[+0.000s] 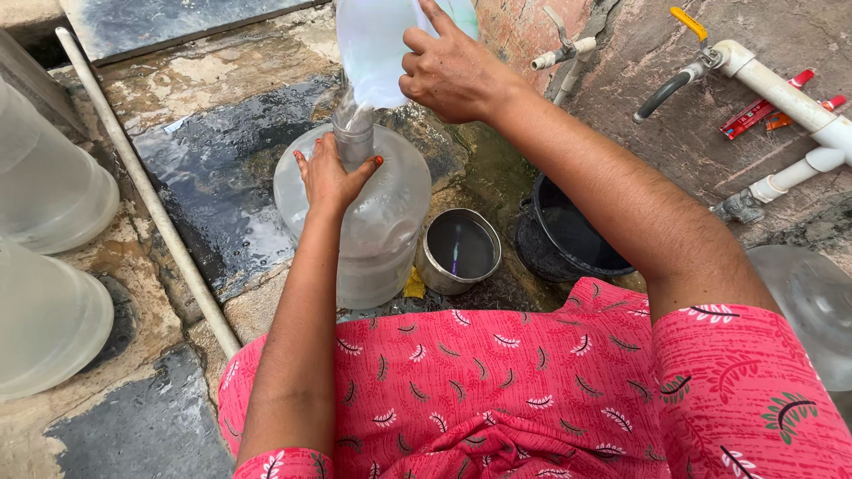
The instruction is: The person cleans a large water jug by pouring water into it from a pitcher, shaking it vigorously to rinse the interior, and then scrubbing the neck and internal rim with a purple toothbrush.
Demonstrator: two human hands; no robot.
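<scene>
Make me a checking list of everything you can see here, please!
Surface: wet, patchy stone floor, dark where water lies.
Job's things: large clear water jug stands upright; a second clear container is tipped over its neck, water running in.
Clutter: small steel pot and black bucket beside the jug; clear jugs at left, another at right.
Fingers: left hand clasps the jug's neck; right hand holds the tipped container.
Cables: nothing seen; a thin white pipe crosses the floor.
Surroundings: rough wall with taps and white pipes.
</scene>
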